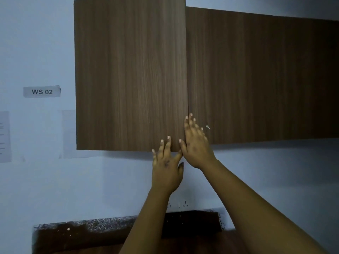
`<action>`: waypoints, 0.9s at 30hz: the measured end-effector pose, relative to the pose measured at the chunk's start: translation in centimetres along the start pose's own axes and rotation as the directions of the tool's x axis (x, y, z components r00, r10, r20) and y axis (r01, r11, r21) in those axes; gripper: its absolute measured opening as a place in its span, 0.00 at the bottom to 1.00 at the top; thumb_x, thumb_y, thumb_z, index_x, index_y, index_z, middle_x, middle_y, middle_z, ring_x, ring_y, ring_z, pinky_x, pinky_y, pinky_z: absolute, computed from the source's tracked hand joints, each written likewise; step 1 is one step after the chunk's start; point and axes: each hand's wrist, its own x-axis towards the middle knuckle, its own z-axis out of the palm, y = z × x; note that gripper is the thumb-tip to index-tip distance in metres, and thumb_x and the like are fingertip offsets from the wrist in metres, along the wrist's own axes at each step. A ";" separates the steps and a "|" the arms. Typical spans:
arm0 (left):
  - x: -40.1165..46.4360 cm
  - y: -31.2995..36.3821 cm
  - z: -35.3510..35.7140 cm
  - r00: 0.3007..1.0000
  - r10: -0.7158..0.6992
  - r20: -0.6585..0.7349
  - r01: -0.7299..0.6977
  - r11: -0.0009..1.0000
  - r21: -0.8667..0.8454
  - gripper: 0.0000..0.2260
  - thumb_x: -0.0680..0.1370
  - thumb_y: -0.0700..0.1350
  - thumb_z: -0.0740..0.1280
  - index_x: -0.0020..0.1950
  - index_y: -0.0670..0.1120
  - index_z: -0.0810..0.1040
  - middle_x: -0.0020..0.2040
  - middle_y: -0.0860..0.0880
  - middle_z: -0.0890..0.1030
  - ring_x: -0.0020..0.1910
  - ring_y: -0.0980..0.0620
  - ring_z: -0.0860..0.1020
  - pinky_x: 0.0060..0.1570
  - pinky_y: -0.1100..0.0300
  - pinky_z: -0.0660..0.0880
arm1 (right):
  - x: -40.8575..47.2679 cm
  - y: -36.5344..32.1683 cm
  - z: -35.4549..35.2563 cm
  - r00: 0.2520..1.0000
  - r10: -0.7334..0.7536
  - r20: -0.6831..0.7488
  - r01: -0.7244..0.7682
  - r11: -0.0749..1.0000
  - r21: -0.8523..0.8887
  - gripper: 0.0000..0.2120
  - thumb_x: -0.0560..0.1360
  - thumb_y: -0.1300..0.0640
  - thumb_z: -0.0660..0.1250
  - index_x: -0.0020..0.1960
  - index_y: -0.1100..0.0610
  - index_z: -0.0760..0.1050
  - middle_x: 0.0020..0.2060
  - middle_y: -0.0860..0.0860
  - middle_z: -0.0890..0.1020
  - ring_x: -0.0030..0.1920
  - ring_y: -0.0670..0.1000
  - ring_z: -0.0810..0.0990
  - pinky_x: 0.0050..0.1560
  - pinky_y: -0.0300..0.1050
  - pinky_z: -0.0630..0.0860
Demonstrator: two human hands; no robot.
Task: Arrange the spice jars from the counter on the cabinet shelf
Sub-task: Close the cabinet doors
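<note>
1. High on the wall, a brown wall cabinet has its left door swung out a little.
2. Left hand presses that door's lower corner, fingers spread, grasping nothing.
3. Right hand lies flat and loose across the door's edge.
4. No spice jars show; the counter lies below.
5. A "WS 02" label hangs left.

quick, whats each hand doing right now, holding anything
Left hand: open, holding nothing, fingers at the bottom corner of the left cabinet door.
Right hand: open, holding nothing, flat against that door's edge.
</note>
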 end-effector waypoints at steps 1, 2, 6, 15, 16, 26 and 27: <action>0.8 -0.7 0.8 0.999 0.026 0.020 -0.027 0.999 0.031 0.20 0.75 0.46 0.70 0.68 0.52 0.76 0.77 0.40 0.61 0.76 0.38 0.58 0.69 0.37 0.50 | 0.5 1.1 0.8 1.000 0.002 0.010 -0.002 1.000 -0.028 0.34 0.82 0.49 0.53 0.79 0.56 0.38 0.78 0.51 0.38 0.78 0.50 0.39 0.78 0.54 0.46; 1.6 -1.4 1.5 0.998 0.050 0.030 -0.051 0.997 0.049 0.19 0.76 0.46 0.69 0.68 0.53 0.75 0.77 0.41 0.60 0.76 0.39 0.57 0.70 0.38 0.48 | 1.0 1.9 1.4 1.000 -0.002 0.020 0.003 0.999 -0.054 0.34 0.82 0.48 0.53 0.79 0.56 0.38 0.78 0.51 0.38 0.78 0.50 0.39 0.77 0.53 0.45; 4.4 -3.0 5.3 0.991 0.096 0.094 -0.104 0.991 0.089 0.26 0.78 0.49 0.66 0.75 0.49 0.65 0.79 0.42 0.52 0.78 0.41 0.53 0.72 0.37 0.51 | 3.0 5.0 3.9 1.000 -0.023 0.001 0.023 0.989 -0.143 0.31 0.83 0.46 0.49 0.79 0.56 0.40 0.79 0.52 0.39 0.78 0.51 0.39 0.77 0.53 0.44; 7.8 -5.3 12.3 0.995 0.038 0.091 -0.056 0.977 0.204 0.28 0.83 0.55 0.48 0.79 0.43 0.49 0.80 0.46 0.46 0.78 0.48 0.40 0.74 0.44 0.42 | 5.9 10.6 9.2 1.000 0.005 -0.014 -0.008 0.981 -0.194 0.32 0.81 0.41 0.45 0.79 0.55 0.41 0.79 0.54 0.42 0.78 0.51 0.39 0.77 0.54 0.45; 7.9 -5.7 12.7 0.996 0.045 0.078 -0.061 0.974 0.219 0.28 0.83 0.55 0.48 0.79 0.43 0.49 0.80 0.46 0.48 0.79 0.48 0.42 0.75 0.45 0.42 | 6.2 11.0 9.6 1.000 0.010 -0.022 -0.014 0.980 -0.198 0.33 0.81 0.41 0.44 0.79 0.57 0.41 0.79 0.54 0.42 0.78 0.51 0.39 0.77 0.53 0.43; 8.6 -7.9 15.4 0.994 0.112 -0.008 -0.106 0.961 0.256 0.27 0.83 0.55 0.50 0.79 0.43 0.56 0.79 0.46 0.54 0.79 0.48 0.50 0.76 0.48 0.46 | 7.8 12.7 13.4 0.982 0.019 -0.187 -0.064 0.968 -0.242 0.31 0.82 0.45 0.44 0.79 0.60 0.46 0.78 0.54 0.46 0.78 0.51 0.43 0.77 0.54 0.43; 8.7 -7.9 15.5 0.992 0.124 -0.023 -0.113 0.958 0.262 0.27 0.83 0.55 0.50 0.79 0.43 0.56 0.79 0.46 0.55 0.78 0.48 0.51 0.76 0.48 0.47 | 8.0 12.7 13.5 0.979 0.022 -0.204 -0.071 0.968 -0.239 0.30 0.82 0.46 0.45 0.79 0.60 0.47 0.79 0.54 0.47 0.79 0.51 0.44 0.77 0.55 0.44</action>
